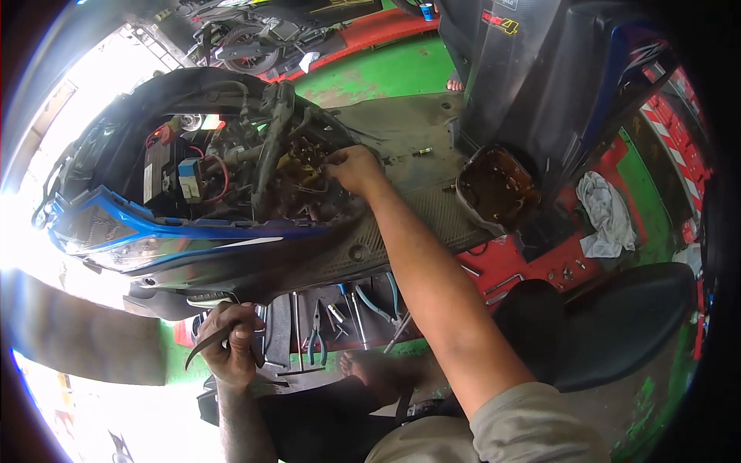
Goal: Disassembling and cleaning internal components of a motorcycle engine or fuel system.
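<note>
A scooter with blue trim [116, 216] lies across the view with its body opened up. My right hand [355, 168] reaches to the exposed engine [302, 166], its fingers pinched together at the near edge of the oily, yellowish metal parts. Whatever sits between those fingertips is hidden. Lower left, my left hand [230, 346] is closed around a thin, dark, curved strip [202, 349], whose exact kind I cannot make out. On the scooter's footboard [421, 208], an oily, hollow cover [498, 189] rests with its inside facing up.
A battery [157, 176] and a blue-and-white box [190, 181] sit in the opened body. Below the scooter lie pliers [316, 336], a T-handle wrench [297, 328] and several other tools. At right are a white rag [606, 216] and a black seat [633, 328].
</note>
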Motion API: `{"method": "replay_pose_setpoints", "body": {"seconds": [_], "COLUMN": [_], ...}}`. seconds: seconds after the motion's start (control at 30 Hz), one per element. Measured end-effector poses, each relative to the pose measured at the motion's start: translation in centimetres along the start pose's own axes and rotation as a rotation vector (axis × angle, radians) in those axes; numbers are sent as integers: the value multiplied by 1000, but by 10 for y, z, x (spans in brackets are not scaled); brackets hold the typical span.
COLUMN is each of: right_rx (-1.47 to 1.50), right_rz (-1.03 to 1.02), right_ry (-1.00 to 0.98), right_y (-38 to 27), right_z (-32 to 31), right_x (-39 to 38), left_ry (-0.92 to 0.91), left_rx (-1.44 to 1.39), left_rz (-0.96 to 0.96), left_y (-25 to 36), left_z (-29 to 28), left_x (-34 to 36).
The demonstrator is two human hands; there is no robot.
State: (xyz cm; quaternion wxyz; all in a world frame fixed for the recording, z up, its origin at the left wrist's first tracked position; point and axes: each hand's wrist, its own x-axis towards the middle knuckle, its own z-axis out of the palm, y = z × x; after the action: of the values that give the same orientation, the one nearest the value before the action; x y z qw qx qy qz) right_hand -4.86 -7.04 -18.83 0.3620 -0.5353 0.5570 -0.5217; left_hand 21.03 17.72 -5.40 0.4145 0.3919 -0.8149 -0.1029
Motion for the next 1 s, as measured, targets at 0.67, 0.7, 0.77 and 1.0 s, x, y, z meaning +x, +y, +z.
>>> {"method": "replay_pose_setpoints", "body": {"seconds": [0.67, 0.7, 0.77, 1.0], "right_rx": [-68, -66, -61, 102], "right_rz": [80, 93, 76, -59], "right_ry": [-32, -33, -22, 289], "right_y": [-1, 0, -3, -44], "right_z": [-1, -1, -1, -36], "right_x": [2, 2, 1, -53], "left_ry": [1, 1, -7, -37], "left_rx": [-36, -34, -38, -62], "left_rz": [4, 7, 6, -18], "left_y": [-1, -1, 0, 5], "left_z": [2, 2, 2, 4], "left_x": [-1, -1, 0, 0]}}
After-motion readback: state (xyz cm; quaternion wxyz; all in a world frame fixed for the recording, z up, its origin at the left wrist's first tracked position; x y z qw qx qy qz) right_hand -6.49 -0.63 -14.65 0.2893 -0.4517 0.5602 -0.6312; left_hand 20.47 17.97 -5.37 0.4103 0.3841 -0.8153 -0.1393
